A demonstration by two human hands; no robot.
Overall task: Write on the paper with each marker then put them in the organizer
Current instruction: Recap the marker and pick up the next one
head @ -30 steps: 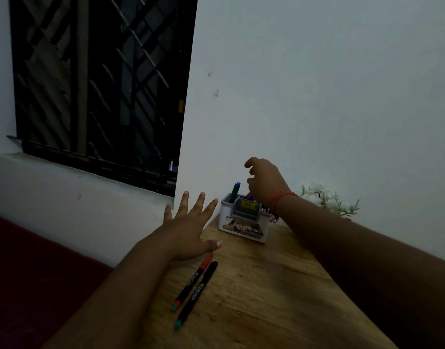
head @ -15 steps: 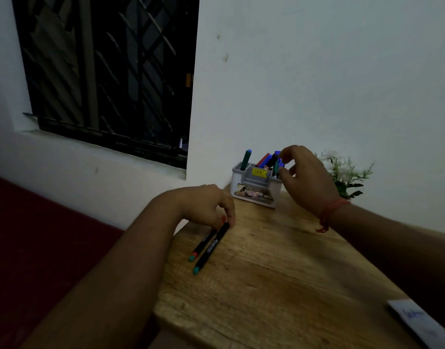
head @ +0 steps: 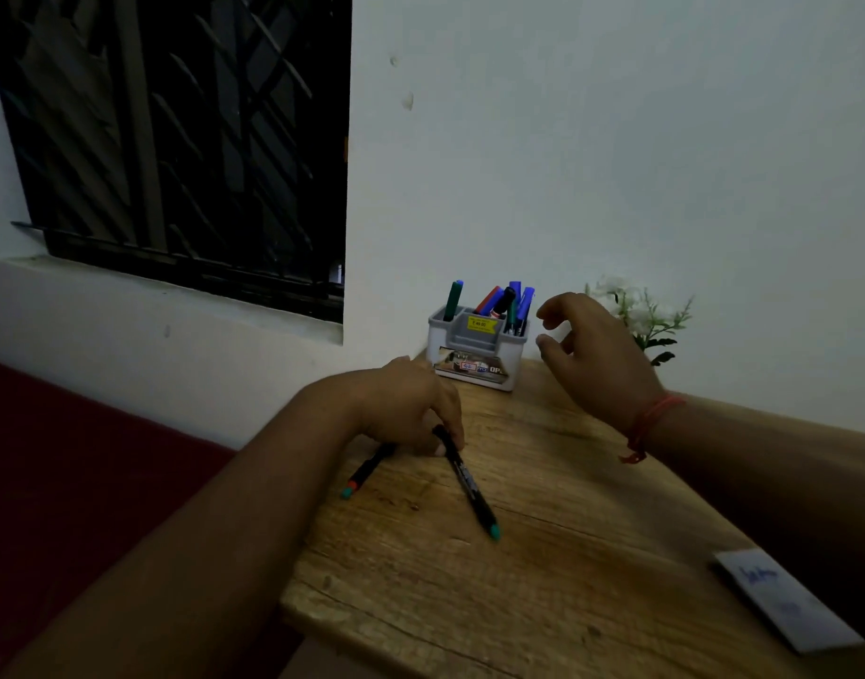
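The left hand (head: pixel 410 409) lies low on the table (head: pixel 543 556), knuckles up, near the far left corner. Its fingers curl down and pinch the top end of a black marker (head: pixel 467 482) between thumb and fingertips. This marker slants from the hand toward the middle of the table, and its teal end points to the near edge. A second marker (head: pixel 369 470), with orange and teal at its end, lies partly under the same hand; its free end is close to the left edge. I cannot tell if the hand touches it.

The right hand (head: pixel 594 355) hangs in the air just beside the right side of the organizer (head: pixel 474 355), not touching it. Its fingers are loosely curved with a gap to the thumb, and it holds nothing. A red thread (head: pixel 648 426) goes around the wrist, and the forearm crosses the right edge of the table.

The organizer stands at the far edge, against the wall (head: pixel 616 164). Green, red, black and blue markers stand upright or leaning in its compartments. A plant (head: pixel 641 316) with white flowers is behind the right hand, at the far right.

The paper (head: pixel 783 600) lies at the near right corner, with blue writing on it, well apart from both markers. Between the black marker and the paper the wood is bare. A dark window (head: pixel 175 139) is at the left, beyond the table.
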